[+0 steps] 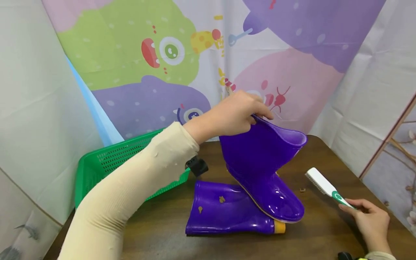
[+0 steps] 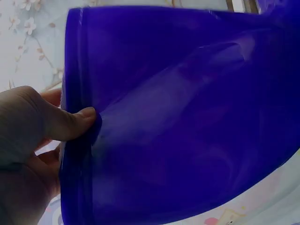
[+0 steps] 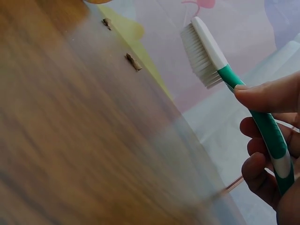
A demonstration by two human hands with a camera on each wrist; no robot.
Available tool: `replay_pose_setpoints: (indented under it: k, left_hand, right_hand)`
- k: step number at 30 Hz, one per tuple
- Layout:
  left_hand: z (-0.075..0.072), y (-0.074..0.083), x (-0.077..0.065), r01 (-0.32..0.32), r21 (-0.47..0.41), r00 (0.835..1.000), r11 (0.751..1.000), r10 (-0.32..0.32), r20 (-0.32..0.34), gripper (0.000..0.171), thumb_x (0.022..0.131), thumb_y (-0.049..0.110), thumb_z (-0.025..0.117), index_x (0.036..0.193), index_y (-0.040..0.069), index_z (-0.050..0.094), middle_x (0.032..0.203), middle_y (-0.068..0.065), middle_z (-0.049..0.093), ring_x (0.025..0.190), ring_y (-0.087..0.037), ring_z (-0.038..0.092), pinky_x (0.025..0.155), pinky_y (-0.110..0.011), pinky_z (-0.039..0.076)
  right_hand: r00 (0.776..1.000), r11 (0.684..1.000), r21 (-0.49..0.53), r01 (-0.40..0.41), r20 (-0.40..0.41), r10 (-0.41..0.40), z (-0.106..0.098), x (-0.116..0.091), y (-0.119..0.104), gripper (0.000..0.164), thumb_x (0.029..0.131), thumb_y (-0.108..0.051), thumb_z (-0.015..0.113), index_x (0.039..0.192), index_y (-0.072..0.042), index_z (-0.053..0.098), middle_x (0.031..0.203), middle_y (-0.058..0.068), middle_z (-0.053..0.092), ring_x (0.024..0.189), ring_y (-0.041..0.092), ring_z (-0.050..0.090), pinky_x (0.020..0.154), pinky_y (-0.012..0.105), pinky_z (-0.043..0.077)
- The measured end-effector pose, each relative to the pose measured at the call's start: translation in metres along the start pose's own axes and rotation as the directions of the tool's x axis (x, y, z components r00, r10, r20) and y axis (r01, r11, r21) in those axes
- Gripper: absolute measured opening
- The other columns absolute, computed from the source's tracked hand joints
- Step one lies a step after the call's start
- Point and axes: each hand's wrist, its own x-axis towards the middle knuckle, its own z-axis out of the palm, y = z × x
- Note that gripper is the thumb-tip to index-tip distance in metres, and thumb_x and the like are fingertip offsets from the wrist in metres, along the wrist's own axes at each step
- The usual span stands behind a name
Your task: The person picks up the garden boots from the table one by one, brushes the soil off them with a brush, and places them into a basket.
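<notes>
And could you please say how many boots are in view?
2: the held boot, its top edge in the left hand, and the lying boot on the table, partly hidden. The sleeve covers part of the basket, possibly hiding others.

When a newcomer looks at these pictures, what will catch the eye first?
Probably the glossy purple boot near the centre, held by its top edge in the left hand, with a second purple boot lying on the table. Further right, the right hand holds a white-and-green brush. Behind, a backdrop shows cartoon creatures.
</notes>
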Motion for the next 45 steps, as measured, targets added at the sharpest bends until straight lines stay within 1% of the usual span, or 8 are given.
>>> replay_pose_setpoints:
  k: [4, 9, 16, 22, 23, 29, 36, 45]
  left_hand:
    - [0.006, 0.0, 0.003, -0.094, -0.006, 0.995, 0.996, 0.093, -0.045, 0.043, 0.084, -0.016, 0.051, 0.106, 0.008, 0.078, 0.097, -0.005, 0.071, 0.096, -0.018, 0.064, 0.091, -0.026, 0.046]
    - [0.014, -0.001, 0.007, -0.203, -0.005, 0.973, 0.979, 0.201, -0.118, 0.041, 0.084, -0.016, 0.05, 0.1, 0.008, 0.079, 0.09, -0.005, 0.068, 0.087, -0.018, 0.064, 0.085, -0.028, 0.047]
    - [0.016, 0.003, 0.009, -0.195, -0.031, 0.956, 0.98, 0.183, -0.228, 0.036, 0.089, -0.013, 0.053, 0.102, 0.009, 0.078, 0.09, -0.004, 0.066, 0.09, -0.017, 0.06, 0.085, -0.022, 0.046]
    - [0.025, 0.003, 0.01, -0.26, -0.008, 0.895, 0.966, 0.238, -0.377, 0.043, 0.087, -0.016, 0.045, 0.1, 0.007, 0.078, 0.088, -0.006, 0.065, 0.092, -0.018, 0.058, 0.088, -0.021, 0.045]
    - [0.028, 0.002, 0.009, -0.266, -0.011, 0.892, 0.964, 0.242, -0.381, 0.042, 0.087, -0.016, 0.045, 0.099, 0.007, 0.078, 0.088, -0.005, 0.064, 0.091, -0.018, 0.058, 0.088, -0.021, 0.045]
    - [0.046, -0.009, -0.004, -0.263, -0.079, 0.917, 0.961, 0.223, -0.331, 0.04, 0.085, -0.017, 0.048, 0.096, 0.006, 0.078, 0.085, -0.004, 0.064, 0.088, -0.019, 0.058, 0.085, -0.021, 0.045]
    - [0.05, -0.029, -0.023, -0.297, -0.132, 0.89, 0.946, 0.224, -0.397, 0.038, 0.082, -0.021, 0.05, 0.091, 0.003, 0.078, 0.078, -0.005, 0.058, 0.079, -0.02, 0.055, 0.074, -0.026, 0.046]
    - [0.06, -0.035, -0.043, -0.34, -0.205, 0.858, 0.918, 0.213, -0.467, 0.029, 0.088, -0.015, 0.058, 0.09, 0.005, 0.079, 0.078, -0.002, 0.059, 0.079, -0.016, 0.056, 0.07, -0.026, 0.046]
  right_hand:
    - [1.0, 1.0, 0.008, 0.016, 0.004, -0.016, 0.001, 0.0, 0.003, 0.018, 0.07, 0.0, 0.088, 0.078, -0.015, 0.081, 0.064, -0.025, 0.065, 0.052, -0.001, 0.05, 0.046, 0.014, 0.039]
    - [1.0, 1.0, 0.011, 0.029, 0.01, -0.029, 0.002, -0.002, 0.003, 0.018, 0.07, 0.0, 0.088, 0.079, -0.013, 0.081, 0.064, -0.025, 0.065, 0.051, -0.001, 0.05, 0.047, 0.014, 0.039]
    - [0.999, 0.999, -0.025, 0.047, 0.019, -0.046, 0.002, -0.002, 0.003, 0.016, 0.07, -0.002, 0.089, 0.079, -0.012, 0.081, 0.064, -0.027, 0.064, 0.053, -0.002, 0.052, 0.048, 0.015, 0.04]
    - [0.998, 0.997, -0.05, 0.059, 0.02, -0.058, 0.002, -0.001, 0.003, 0.015, 0.07, -0.003, 0.089, 0.078, -0.013, 0.081, 0.064, -0.029, 0.063, 0.056, -0.002, 0.051, 0.049, 0.016, 0.039]
    - [0.998, 0.997, -0.048, 0.066, 0.018, -0.066, 0.003, -0.001, 0.003, 0.015, 0.07, -0.003, 0.089, 0.078, -0.012, 0.081, 0.064, -0.029, 0.063, 0.056, -0.002, 0.051, 0.049, 0.016, 0.039]
    - [0.994, 0.992, -0.065, 0.107, 0.034, -0.105, 0.009, -0.004, 0.003, 0.015, 0.069, -0.001, 0.089, 0.078, -0.009, 0.08, 0.064, -0.03, 0.063, 0.057, -0.004, 0.054, 0.049, 0.016, 0.04]
    - [0.986, 0.977, -0.133, 0.167, 0.035, -0.164, 0.013, -0.003, 0.0, 0.016, 0.068, -0.006, 0.09, 0.079, -0.008, 0.079, 0.064, -0.034, 0.06, 0.06, -0.005, 0.052, 0.052, 0.017, 0.039]
    - [0.99, 0.99, -0.055, 0.128, 0.073, -0.124, 0.004, -0.007, 0.004, 0.016, 0.07, -0.002, 0.089, 0.082, -0.008, 0.08, 0.067, -0.028, 0.065, 0.061, -0.006, 0.057, 0.054, 0.013, 0.042]
